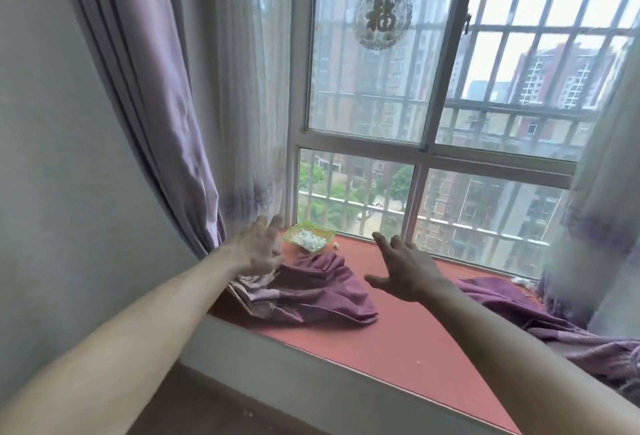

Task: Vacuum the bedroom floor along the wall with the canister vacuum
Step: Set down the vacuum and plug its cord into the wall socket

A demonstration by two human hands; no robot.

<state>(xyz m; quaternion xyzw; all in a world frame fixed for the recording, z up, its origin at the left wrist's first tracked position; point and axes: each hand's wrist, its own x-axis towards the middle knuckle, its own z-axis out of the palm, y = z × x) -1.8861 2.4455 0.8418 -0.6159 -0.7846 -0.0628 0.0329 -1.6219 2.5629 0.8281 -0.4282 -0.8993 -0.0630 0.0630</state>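
Nowhere is the canister vacuum in view. Such a machine is probably heavy in the body and stiff in the wand, so it is best taken at the wand handle. Below the window [363, 70], the red sill [398, 323] carries purple curtain cloth [311, 285] at its left end. The left hand [258, 251] and right hand [408, 271] hover there spread wide, holding nothing, near a green dish [308, 238] in the far left corner.

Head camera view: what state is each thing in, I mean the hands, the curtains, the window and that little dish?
Left hand: grip open, fingers spread, over the heaped curtain.
Right hand: grip open, fingers spread, holds nothing.
Left purple curtain: drawn aside, lower end heaped on the sill.
Right purple curtain: lower end heaped on the sill.
Green dish: upright, holding white bits.
Window: open or shut, cannot tell.
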